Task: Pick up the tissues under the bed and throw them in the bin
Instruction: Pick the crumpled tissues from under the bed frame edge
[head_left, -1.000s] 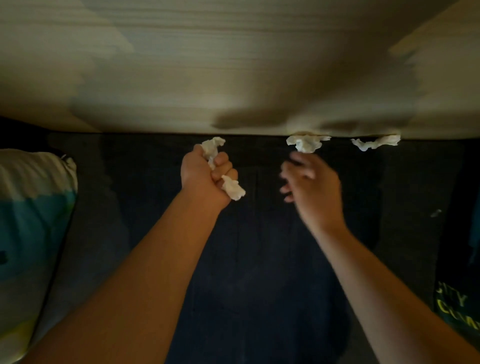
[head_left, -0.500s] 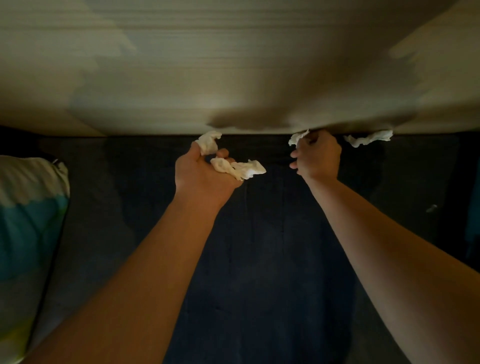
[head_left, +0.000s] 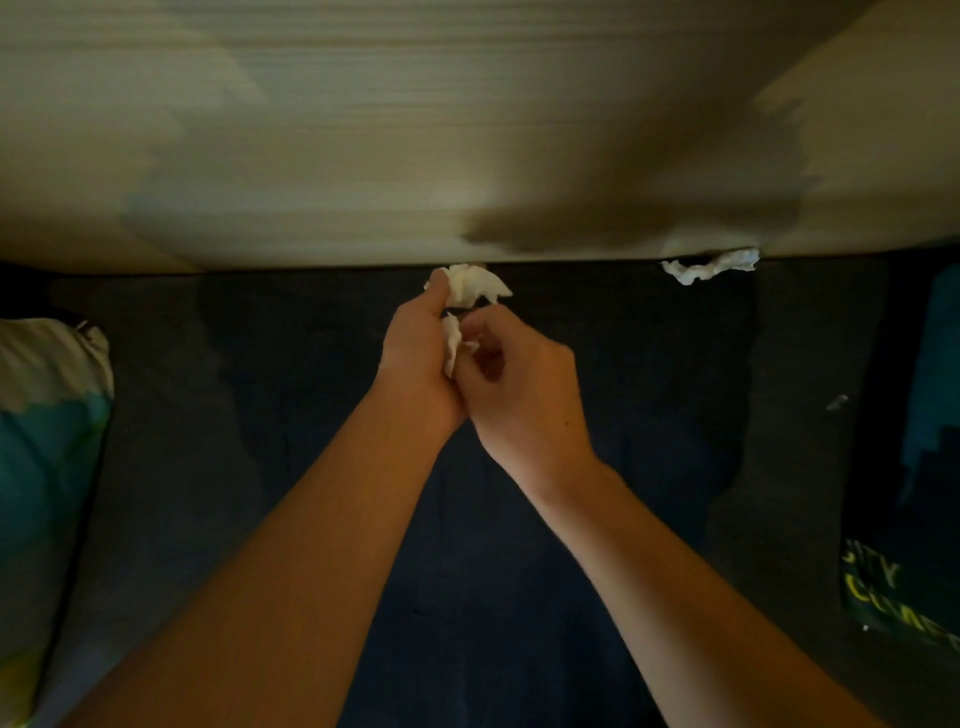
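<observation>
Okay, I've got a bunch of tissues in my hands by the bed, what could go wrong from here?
1. The wad of tissues sticks out loosely above the left hand while the right hand presses more in; a piece could drop.
2. One tissue lies at the bed edge, half tucked under, easy to miss in the dim light.

My left hand (head_left: 421, 358) is fisted, thumb up; my right hand (head_left: 519, 384) presses against it, fingers curled, forearms converging.

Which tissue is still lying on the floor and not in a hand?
The crumpled tissue at the bed's edge, off to the right. The other tissues are bunched in the left hand, with the right hand pressing in.
</observation>
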